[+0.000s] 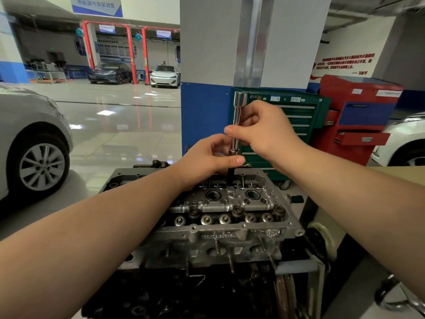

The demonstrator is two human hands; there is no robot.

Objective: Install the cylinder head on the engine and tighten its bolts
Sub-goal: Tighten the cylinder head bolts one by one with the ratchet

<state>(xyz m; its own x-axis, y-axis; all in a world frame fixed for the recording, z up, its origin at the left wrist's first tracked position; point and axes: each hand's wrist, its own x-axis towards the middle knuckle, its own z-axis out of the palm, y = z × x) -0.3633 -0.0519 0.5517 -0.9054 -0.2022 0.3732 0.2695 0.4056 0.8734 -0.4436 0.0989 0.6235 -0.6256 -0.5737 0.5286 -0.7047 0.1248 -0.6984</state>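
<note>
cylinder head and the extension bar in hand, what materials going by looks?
Cylinder head: looks like cast aluminium, dull grey, grainy unpainted surface with raised cast lettering. Extension bar: likely chromed steel, with mirror-bright highlights along its shaft; its lower bit is black, finish unclear.

cylinder head [220, 217] on engine [207, 291], upright extension bar [238, 116] above it, tool cabinets [296, 120] behind

Both hands crowd the upright extension bar [236, 125] above the cylinder head [230, 217], whose near side lies open.
</note>
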